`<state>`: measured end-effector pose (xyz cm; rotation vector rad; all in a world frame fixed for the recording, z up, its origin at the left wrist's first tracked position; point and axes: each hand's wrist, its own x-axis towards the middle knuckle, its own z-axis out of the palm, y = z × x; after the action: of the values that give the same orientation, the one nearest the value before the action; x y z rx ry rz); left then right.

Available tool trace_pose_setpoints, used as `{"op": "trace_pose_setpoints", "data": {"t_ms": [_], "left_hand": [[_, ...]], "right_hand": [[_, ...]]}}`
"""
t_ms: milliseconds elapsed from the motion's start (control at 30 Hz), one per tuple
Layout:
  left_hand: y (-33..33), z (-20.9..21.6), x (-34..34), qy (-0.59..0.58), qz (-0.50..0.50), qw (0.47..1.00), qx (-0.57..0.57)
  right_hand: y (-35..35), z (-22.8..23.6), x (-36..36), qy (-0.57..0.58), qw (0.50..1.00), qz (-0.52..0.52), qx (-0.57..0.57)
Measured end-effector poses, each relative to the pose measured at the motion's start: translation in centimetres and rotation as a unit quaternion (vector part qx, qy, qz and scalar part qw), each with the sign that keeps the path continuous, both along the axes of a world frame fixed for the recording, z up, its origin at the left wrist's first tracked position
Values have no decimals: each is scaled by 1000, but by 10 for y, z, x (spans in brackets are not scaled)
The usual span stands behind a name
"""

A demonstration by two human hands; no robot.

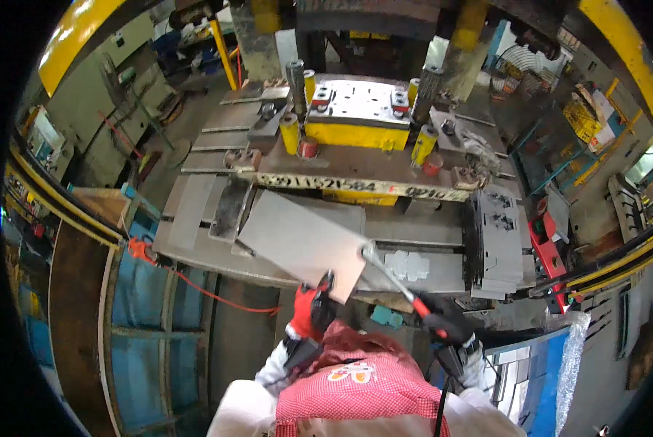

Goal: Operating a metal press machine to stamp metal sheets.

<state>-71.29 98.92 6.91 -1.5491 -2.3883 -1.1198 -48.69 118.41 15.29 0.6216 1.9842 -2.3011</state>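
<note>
A flat grey metal sheet (pixel 297 237) lies at a slant over the near part of the press bed. My left hand (pixel 312 309), in a red and black glove, is closed on the sheet's near edge, with the thumb on top. In my black-gloved right hand (pixel 447 320) is a rod-shaped tool (pixel 393 278) with a red grip and a round head. That head touches or hovers just over the sheet's right corner; I cannot tell which. Beyond the sheet stands a die (pixel 359 136) with a pale plate on a yellow block between dark posts.
Stacked cut metal plates (pixel 500 244) stand on the bed's right side. A small white cut-out piece (pixel 408 265) lies near the bed's front edge. An orange-red cord (pixel 217 293) hangs at the left. Blue framed panels (pixel 141 291) stand lower left, a blue rack (pixel 538 371) lower right.
</note>
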Motion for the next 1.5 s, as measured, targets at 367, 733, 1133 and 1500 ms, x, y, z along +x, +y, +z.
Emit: {"op": "trace_pose_setpoints", "data": {"t_ms": [367, 733, 1133, 1500], "left_hand": [[116, 61, -131, -180, -221, 948, 145], [212, 58, -202, -129, -343, 897, 246], [165, 88, -153, -715, -166, 658, 169], [193, 50, -173, -562, -150, 795, 174]], "right_hand": [[-10, 4, -4, 171, 967, -141, -125], [25, 33, -73, 167, 956, -210, -119], [17, 24, -84, 173, 959, -194, -113], [7, 31, -88, 166, 956, -224, -88]]}}
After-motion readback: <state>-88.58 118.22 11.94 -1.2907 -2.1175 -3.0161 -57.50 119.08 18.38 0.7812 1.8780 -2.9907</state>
